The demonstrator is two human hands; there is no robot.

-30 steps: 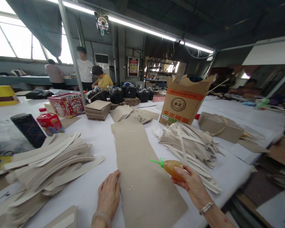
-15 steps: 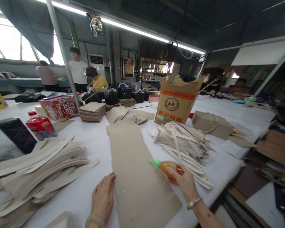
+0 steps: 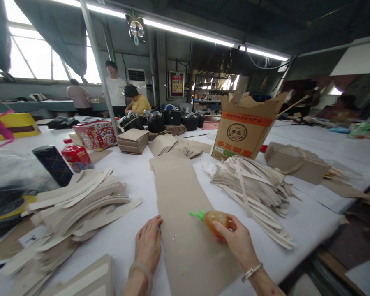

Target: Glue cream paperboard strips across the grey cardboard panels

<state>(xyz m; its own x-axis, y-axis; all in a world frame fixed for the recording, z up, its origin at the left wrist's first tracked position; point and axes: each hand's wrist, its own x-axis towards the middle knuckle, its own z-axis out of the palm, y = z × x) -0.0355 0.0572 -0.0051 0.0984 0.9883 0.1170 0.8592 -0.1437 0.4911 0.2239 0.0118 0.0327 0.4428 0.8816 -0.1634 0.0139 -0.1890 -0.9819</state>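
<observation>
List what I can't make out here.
Head view:
Long grey cardboard sheet: near left corner cut off by bottom edge.
Amber plastic squeeze bottle: rear end hidden by right hand.
Tall brown cardboard carton: lower inside hidden by front wall.
Red wall poster: print too small.

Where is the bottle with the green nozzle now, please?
In the head view, the bottle is right of centre, held in the right hand, over the long cardboard.

The cardboard sheet (image 3: 185,185) is lying on the table (image 3: 138,176) between the left strip pile (image 3: 83,205) and the right strip pile (image 3: 253,185); the carton (image 3: 240,133) is standing behind the latter.
</observation>
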